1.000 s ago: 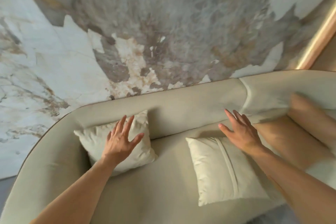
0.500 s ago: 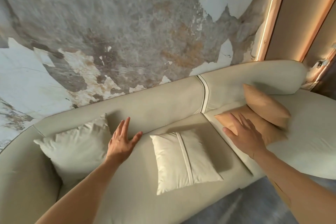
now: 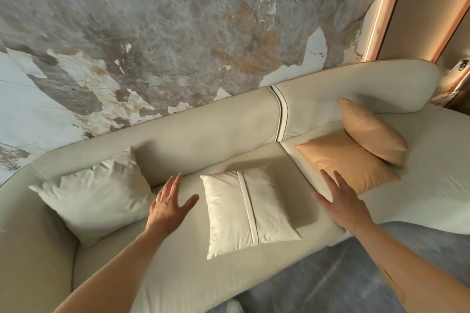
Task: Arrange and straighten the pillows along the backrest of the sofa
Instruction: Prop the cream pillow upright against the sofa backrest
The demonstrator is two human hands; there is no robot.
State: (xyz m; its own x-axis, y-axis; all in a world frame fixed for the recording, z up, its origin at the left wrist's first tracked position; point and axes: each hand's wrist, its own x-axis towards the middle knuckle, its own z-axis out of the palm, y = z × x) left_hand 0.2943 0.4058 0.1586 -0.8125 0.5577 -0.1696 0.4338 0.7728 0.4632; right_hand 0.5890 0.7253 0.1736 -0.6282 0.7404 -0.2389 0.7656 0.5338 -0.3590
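Pillows: a white pillow (image 3: 94,195) is leaning on the sofa (image 3: 216,132) backrest; a striped pillow (image 3: 248,208) is lying flat on the seat; two tan pillows (image 3: 356,157) are sitting further right.
Left hand (image 3: 169,207): reaching forward, fingers spread, holding nothing, hovering between both pale pillows.
Right hand (image 3: 342,202): stretching forward, fingers apart, empty, near the flat tan pillow.
Hidden: contact with the seat is proving hard to judge.

Two bare forearms, no sleeves, left hand (image 3: 170,207) and right hand (image 3: 343,204) without rings or watch

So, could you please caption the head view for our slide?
Open hands flank a flat cream pillow on the sofa.
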